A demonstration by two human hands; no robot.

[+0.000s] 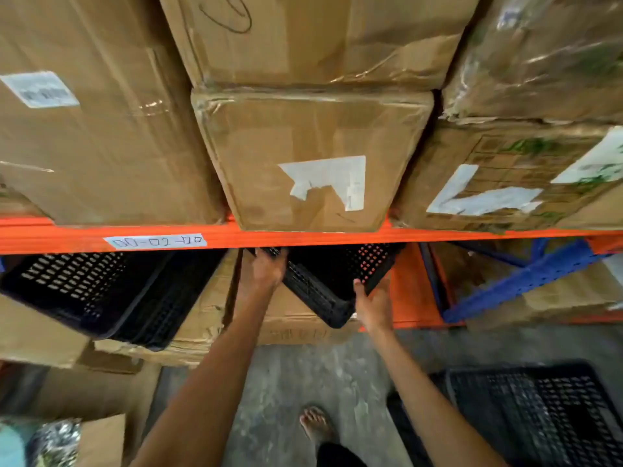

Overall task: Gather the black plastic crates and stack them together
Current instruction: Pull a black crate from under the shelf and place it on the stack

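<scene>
Left hand [266, 269] and right hand [374, 306] both grip the middle crate [323, 288], tilted under the orange beam [303, 238]. Left crate [84, 291] sits untouched on boxes [199, 328], and floor crate [539, 409] lies near right. Gathering looks roughly half done, with stacking to come.

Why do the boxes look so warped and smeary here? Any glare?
Head view: wide lens fans the boxes outward; motion blur smears their labels and the floor crate; glare streaks the top-right box; the held crate sits in shelf shadow.
</scene>
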